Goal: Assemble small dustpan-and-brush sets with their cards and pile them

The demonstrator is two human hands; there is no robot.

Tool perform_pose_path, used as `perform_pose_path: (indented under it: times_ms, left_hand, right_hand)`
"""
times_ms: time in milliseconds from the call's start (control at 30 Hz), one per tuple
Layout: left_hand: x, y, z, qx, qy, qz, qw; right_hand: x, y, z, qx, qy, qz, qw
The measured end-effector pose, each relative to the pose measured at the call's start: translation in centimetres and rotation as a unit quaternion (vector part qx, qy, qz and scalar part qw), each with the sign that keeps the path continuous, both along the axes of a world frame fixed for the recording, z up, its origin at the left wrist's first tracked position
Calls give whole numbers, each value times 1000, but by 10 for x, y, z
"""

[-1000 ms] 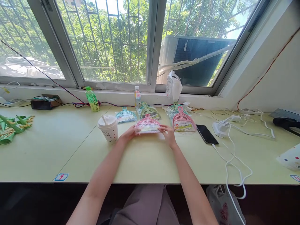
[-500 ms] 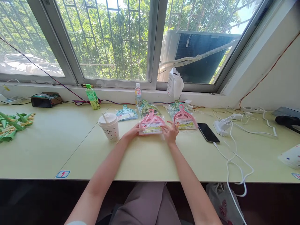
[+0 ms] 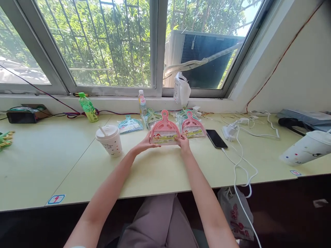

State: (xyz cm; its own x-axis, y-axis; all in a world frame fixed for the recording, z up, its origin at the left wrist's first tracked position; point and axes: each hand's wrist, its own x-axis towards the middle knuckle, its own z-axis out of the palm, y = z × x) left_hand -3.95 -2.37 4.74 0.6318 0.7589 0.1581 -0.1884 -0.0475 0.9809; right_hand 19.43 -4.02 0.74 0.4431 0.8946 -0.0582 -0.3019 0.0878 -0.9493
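Both my hands hold a pink dustpan and brush set (image 3: 166,128), tilted up, with white bristles and a printed label across its lower part. My left hand (image 3: 145,144) grips its lower left corner, and my right hand (image 3: 184,142) grips the lower right corner. Just right of it lies another pink dustpan set (image 3: 191,125) on a pile with a green one under it. Behind the held set is a wrapped green dustpan set (image 3: 152,115), partly hidden. A wrapped blue dustpan set (image 3: 130,124) lies to the left.
A white paper cup with a straw (image 3: 110,142) stands left of my forearm. At right are a phone (image 3: 216,138), a white charger (image 3: 230,132) with cables, and a second cup (image 3: 307,148). A green bottle (image 3: 88,108) and a clear bottle (image 3: 142,103) stand near the window.
The pink dustpan set has been tipped up to face me more. My right hand has closed on its lower right corner. The view has turned to the right.
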Motion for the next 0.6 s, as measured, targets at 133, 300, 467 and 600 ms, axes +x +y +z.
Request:
perform_pose_path:
  times_ms: [133, 300, 467, 600]
  left_hand:
    - [22, -2, -18, -11, -10, 86, 996]
    - [50, -15, -20, 60, 32, -13, 998]
    - [104, -13, -24, 315, 155, -76, 933]
    - [163, 16, -40, 376, 270, 91, 882]
  right_hand:
    - [12, -16, 8, 14, -70, 43, 997]
    - [69, -65, 16, 6, -134, 79, 988]
    - [158, -116, 14, 42, -117, -38, 991]
    - [208, -131, 2, 87, -47, -155, 983]
